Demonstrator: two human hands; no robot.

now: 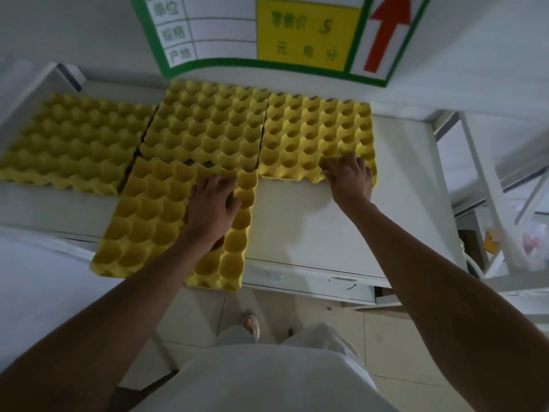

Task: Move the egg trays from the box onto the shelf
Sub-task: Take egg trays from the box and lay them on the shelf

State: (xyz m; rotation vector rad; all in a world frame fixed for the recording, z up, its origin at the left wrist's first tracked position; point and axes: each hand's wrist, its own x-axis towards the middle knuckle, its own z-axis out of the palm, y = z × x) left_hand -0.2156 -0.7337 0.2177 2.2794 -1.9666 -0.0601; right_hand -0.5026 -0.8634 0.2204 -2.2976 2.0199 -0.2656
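Several yellow egg trays lie on the white shelf (312,227). Three sit in a row at the back: a left tray (68,141), a middle tray (205,126) and a right tray (315,135). A front tray (154,218) lies nearer me and overhangs the shelf's front edge. My left hand (212,208) rests flat on the front tray's right part, fingers spread. My right hand (350,176) presses its fingers on the near right corner of the right tray. The box is out of view.
A green-bordered price sign (267,34) with a red arrow hangs above the back of the shelf. White shelf frames (481,179) stand to the right. Tiled floor (297,310) and my foot lie below the shelf edge.
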